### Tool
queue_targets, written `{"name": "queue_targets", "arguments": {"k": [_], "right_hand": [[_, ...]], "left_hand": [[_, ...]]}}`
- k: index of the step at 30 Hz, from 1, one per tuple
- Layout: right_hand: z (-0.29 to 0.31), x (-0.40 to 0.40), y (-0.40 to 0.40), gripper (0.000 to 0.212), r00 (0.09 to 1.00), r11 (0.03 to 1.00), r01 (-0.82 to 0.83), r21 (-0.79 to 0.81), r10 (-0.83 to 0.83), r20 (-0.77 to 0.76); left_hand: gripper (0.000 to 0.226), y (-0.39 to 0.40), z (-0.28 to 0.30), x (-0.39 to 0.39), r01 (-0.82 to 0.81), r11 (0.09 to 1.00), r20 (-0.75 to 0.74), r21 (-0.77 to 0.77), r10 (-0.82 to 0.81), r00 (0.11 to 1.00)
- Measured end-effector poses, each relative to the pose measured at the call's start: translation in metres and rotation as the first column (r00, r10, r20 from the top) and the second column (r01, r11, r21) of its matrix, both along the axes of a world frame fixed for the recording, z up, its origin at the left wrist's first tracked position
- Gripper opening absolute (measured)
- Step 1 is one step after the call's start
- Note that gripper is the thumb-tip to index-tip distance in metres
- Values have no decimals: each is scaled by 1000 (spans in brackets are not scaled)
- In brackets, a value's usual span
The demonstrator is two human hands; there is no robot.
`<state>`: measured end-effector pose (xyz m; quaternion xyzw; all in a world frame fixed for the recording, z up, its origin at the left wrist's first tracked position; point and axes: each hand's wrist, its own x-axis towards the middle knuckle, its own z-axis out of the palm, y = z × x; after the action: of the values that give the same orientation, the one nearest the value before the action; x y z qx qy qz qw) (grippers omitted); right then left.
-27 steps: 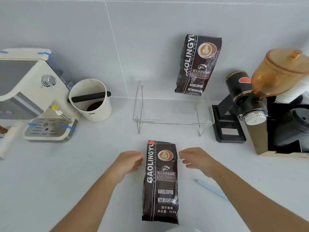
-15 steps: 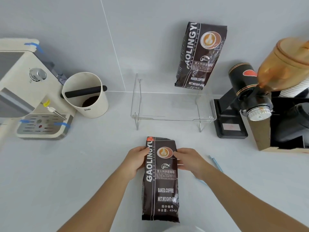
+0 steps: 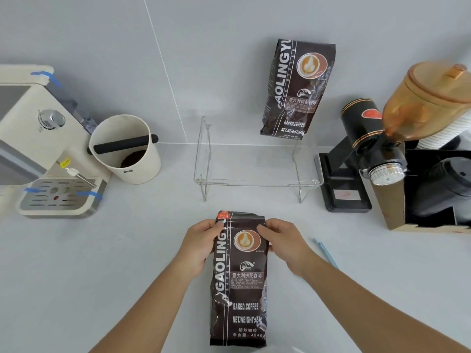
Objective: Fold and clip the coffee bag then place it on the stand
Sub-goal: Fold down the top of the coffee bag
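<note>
Behind right hand: clip half-hidden.

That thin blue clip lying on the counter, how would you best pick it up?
Pinch the blue clip across its narrow width near the far, visible end, coming from above with the right hand, which is nearest. It lies flat on the counter, long and slim; its near end is hidden behind the forearm.

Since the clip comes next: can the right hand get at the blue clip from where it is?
Probably yes: the blue clip lies bare on the counter beside the right hand, though that hand grips the coffee bag.
</note>
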<state>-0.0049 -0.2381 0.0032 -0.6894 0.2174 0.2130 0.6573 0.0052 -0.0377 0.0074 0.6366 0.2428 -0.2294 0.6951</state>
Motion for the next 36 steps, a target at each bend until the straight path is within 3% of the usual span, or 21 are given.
{"name": "queue_targets", "arguments": {"k": [6,11,16,22,29,36], "right_hand": [[24,-15,-1,28,990,998,-26,-57,33,134],[50,-35,-2,32,976,1000,-21,18,17,217],[69,-49,-5,24,949,999,-10,42,-4,315],[87,-56,-19,17,906,1000,-19,-5,20,423],[94,-60,-33,9,887,999,19,-37,0,461],[93,-67,-34,24,909,998,5,-68,24,417]], "left_hand": [[25,2,23,-16,-3,999,110,-45,8,994],[21,6,44,-33,-5,994,220,-110,29,975],[24,5,61,-48,15,985,348,-172,46,936],[29,-4,67,-49,52,988,458,-144,20,889],[23,-18,74,-49,80,993,488,-91,-26,872],[21,-20,79,-54,91,994,445,-54,-57,894]]}}
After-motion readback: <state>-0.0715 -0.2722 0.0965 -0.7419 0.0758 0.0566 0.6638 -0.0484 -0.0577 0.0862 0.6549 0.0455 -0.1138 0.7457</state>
